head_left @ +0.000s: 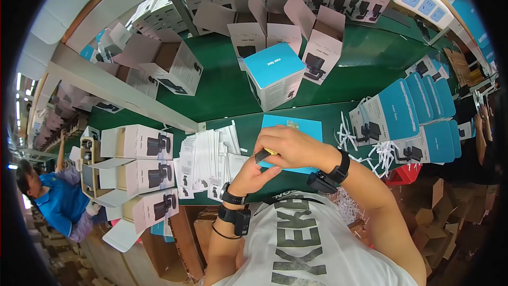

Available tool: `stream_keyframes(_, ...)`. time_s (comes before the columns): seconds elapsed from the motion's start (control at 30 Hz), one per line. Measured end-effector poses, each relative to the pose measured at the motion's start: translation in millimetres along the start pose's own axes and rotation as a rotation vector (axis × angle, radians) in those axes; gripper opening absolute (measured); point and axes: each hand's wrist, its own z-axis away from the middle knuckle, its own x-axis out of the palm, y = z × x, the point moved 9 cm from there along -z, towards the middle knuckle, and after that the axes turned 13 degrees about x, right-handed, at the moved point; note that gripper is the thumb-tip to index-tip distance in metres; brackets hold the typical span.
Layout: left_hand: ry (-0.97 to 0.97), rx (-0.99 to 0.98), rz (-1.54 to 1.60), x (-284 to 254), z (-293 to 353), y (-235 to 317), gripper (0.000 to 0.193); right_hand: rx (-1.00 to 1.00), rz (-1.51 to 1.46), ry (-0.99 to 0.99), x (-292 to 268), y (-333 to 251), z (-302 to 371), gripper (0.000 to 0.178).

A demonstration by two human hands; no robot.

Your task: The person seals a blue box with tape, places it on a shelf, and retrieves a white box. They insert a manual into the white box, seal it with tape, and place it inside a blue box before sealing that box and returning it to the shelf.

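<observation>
My two hands meet above the near edge of the green bench, over a flat blue sheet or carton panel (314,130). Curled fingers of my right hand (290,145) close on a small dark-grey and yellow tool (263,155), whose exact kind is not clear. My left hand (251,176) comes in from below, pressed against the right one with its thumb stretched toward it. The left fingers are mostly hidden, so what they grip cannot be made out. A small pale item (292,124) lies on the blue panel just beyond my right hand.
White printed leaflets (203,159) are stacked left of my hands, beside open white boxes (153,177). Blue-topped boxes (394,111) and shredded paper (385,153) lie right. A closed blue-topped box (275,74) stands ahead. A co-worker (61,196) is at far left.
</observation>
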Motion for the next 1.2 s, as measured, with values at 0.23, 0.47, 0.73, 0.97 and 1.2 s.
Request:
stream_keyframes(0.23,0.004,-0.005,0.017,16,-1,-6,0.033,-0.017,0.073,0.01,-7,-5,10,0.017)
stream_keyframes(0.47,0.095,0.167,-0.148,7,-2,6,0.038,0.222,-0.525,0.634,-148,30,167,0.002)
stream_keyframes(0.73,0.307,0.309,-0.154,3,-21,34,0.046,0.616,-0.2,0.49,-70,34,193,0.067)
stream_keyframes(0.97,0.264,0.382,-0.64,19,-7,23,0.047,0.368,0.169,0.781,-46,40,180,0.053)
stream_keyframes(1.2,0.198,0.457,-0.854,24,5,16,0.049,0.367,0.157,0.829,-22,47,199,0.054)
